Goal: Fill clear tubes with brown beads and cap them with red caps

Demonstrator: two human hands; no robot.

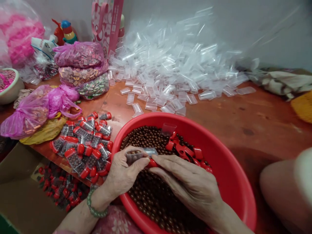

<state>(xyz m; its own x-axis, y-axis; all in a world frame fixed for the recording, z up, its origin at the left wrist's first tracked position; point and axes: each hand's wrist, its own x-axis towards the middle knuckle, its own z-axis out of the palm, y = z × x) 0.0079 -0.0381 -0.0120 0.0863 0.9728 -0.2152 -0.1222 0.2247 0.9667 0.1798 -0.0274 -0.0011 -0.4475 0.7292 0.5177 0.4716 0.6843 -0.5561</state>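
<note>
Just left of the frame's centre, the left hand gripped a clear sleeve of brown beads, probably light, slick and springy, best held by its edges; the right hand pinched a red cap.

- A reddish-brown wooden surface, slightly glossy
- On it, a large red basin
- Behind the basin, a heap of clear plastic cases
- Left of it, piled red-capped packs
- Farther back, stacked pink plastic bags
</note>
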